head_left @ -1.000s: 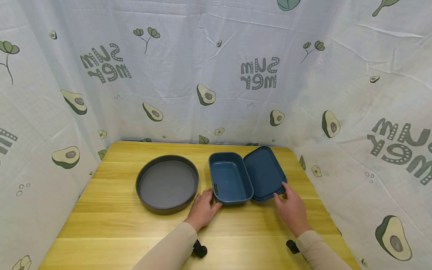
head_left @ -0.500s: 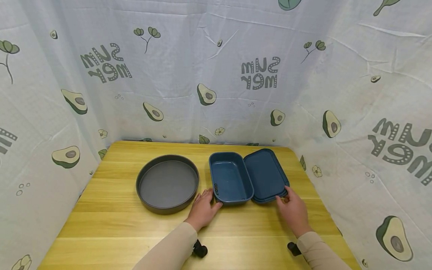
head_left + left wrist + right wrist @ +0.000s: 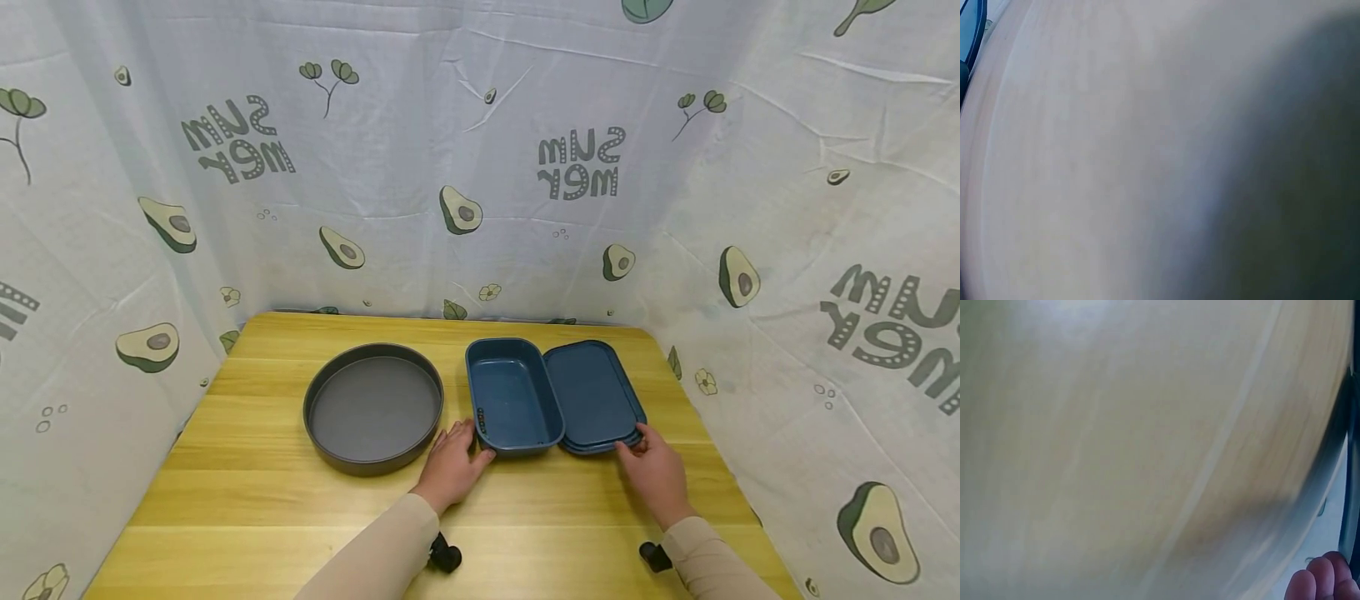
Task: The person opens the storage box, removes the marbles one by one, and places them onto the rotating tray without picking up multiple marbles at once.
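Note:
A blue rectangular container (image 3: 517,400) sits uncovered on the table, with small dark spots along its left inner wall. My left hand (image 3: 450,467) rests at its near left corner, fingers extended along the side and thumb by the front edge. To the container's right is a matching blue lid (image 3: 592,392), lying close beside it. With thumb and fingers my right hand (image 3: 654,471) holds the lid's near right corner. The right wrist view catches only fingertips (image 3: 1322,578) next to the lid's dark edge (image 3: 1352,487). In the left wrist view, a sliver of container (image 3: 969,31) shows.
A round grey pan (image 3: 375,408) stands left of the container, close to my left fingers. Under everything is a wooden table (image 3: 285,500). A white curtain (image 3: 390,158) with avocado prints hangs behind the table and along its sides.
The lid's far edge has come down and the lid has shifted slightly toward me and right, now lying flatter. My right hand has moved slightly with it; my left hand has stayed put.

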### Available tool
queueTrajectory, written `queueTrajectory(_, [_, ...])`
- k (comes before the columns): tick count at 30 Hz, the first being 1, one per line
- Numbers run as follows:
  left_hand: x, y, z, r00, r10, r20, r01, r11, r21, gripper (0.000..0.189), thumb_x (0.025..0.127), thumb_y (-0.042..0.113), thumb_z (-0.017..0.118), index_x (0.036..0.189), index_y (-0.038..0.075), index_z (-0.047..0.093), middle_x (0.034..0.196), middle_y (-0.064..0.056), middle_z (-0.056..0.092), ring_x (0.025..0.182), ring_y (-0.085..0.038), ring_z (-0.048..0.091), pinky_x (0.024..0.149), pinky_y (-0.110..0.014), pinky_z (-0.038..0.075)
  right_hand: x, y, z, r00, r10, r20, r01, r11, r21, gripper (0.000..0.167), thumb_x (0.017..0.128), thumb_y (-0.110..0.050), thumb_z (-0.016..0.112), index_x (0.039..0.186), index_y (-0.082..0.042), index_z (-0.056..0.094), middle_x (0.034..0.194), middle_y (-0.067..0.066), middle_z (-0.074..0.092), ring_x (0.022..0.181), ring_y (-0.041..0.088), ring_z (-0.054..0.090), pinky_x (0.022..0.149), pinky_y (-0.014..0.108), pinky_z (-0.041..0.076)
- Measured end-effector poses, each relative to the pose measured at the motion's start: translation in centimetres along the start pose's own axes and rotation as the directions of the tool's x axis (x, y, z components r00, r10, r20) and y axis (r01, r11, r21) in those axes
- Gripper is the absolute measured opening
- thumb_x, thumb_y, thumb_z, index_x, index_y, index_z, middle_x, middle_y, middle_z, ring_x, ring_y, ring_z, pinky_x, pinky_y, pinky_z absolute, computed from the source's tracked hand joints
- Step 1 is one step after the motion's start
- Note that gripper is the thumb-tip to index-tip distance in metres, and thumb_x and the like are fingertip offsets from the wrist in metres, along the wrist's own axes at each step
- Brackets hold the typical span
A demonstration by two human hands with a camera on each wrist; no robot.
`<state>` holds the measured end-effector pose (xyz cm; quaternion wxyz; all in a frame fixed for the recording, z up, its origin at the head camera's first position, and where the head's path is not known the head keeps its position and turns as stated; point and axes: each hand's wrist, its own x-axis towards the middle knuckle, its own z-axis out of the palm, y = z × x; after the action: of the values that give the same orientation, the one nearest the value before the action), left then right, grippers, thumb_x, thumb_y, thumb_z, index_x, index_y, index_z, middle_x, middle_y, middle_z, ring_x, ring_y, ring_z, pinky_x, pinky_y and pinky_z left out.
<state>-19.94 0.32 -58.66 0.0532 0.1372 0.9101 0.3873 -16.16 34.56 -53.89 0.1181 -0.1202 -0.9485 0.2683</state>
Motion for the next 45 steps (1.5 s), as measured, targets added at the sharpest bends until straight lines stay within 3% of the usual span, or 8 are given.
queueTrajectory(9, [0.05, 0.02, 0.06, 1.000, -0.013, 0.003, 0.013, 1.000, 0.007, 0.075, 0.104, 0.049, 0.062, 0.161, 0.004, 0.043, 0.165, -0.014, 0.045, 0.158, -0.036, 0.035, 0.132, -0.055, 0.020, 0.28, 0.50, 0.09, 0.996, 0.042, 0.080, -0.040, 0.999, -0.026, 0.063, 0.098, -0.024, 0.074, 0.142, 0.016, 0.054, 0.084, 0.016, 0.070, 0.069, 0.023, 0.063, 0.061, 0.034, 0.049])
queueTrajectory(20, [0.02, 0.07, 0.00, 1.000, -0.003, 0.000, 0.003, 1.000, 0.009, 0.075, 0.103, 0.048, 0.063, 0.160, 0.003, 0.044, 0.165, -0.015, 0.045, 0.158, -0.037, 0.036, 0.132, -0.056, 0.022, 0.21, 0.63, -0.16, 0.989, 0.062, 0.132, -0.056, 0.997, -0.047, 0.055, 0.100, -0.027, 0.070, 0.135, 0.015, 0.061, 0.100, 0.025, 0.075, 0.085, 0.035, 0.071, 0.075, 0.051, 0.059])
queueTrajectory(32, [0.03, 0.10, 0.02, 1.000, -0.008, 0.005, 0.008, 1.000, 0.002, 0.075, 0.104, 0.049, 0.062, 0.161, 0.004, 0.043, 0.166, -0.014, 0.045, 0.158, -0.036, 0.036, 0.132, -0.055, 0.021, 0.52, 0.95, 0.03, 0.982, 0.070, 0.176, -0.056, 0.995, -0.084, 0.055, 0.099, -0.027, 0.070, 0.131, 0.016, 0.063, 0.096, 0.021, 0.074, 0.083, 0.030, 0.070, 0.078, 0.053, 0.059])
queueTrajectory(40, [0.01, 0.17, 0.00, 1.000, -0.011, 0.008, 0.011, 1.000, 0.008, 0.075, 0.104, 0.049, 0.062, 0.161, 0.004, 0.042, 0.166, -0.014, 0.044, 0.158, -0.036, 0.035, 0.132, -0.055, 0.021, 0.39, 0.84, -0.04, 0.973, 0.096, 0.209, -0.085, 0.994, -0.062, 0.054, 0.101, -0.027, 0.066, 0.133, 0.016, 0.062, 0.114, 0.031, 0.073, 0.104, 0.047, 0.070, 0.088, 0.058, 0.059])
queueTrajectory(45, [0.00, 0.18, -0.03, 1.000, -0.011, 0.009, 0.011, 1.000, 0.008, 0.075, 0.104, 0.049, 0.062, 0.161, 0.004, 0.042, 0.166, -0.014, 0.044, 0.158, -0.036, 0.035, 0.132, -0.056, 0.021, 0.29, 0.68, -0.03, 0.974, 0.096, 0.206, -0.088, 0.995, -0.051, 0.052, 0.101, -0.026, 0.065, 0.132, 0.015, 0.063, 0.116, 0.031, 0.073, 0.106, 0.049, 0.070, 0.090, 0.059, 0.058])
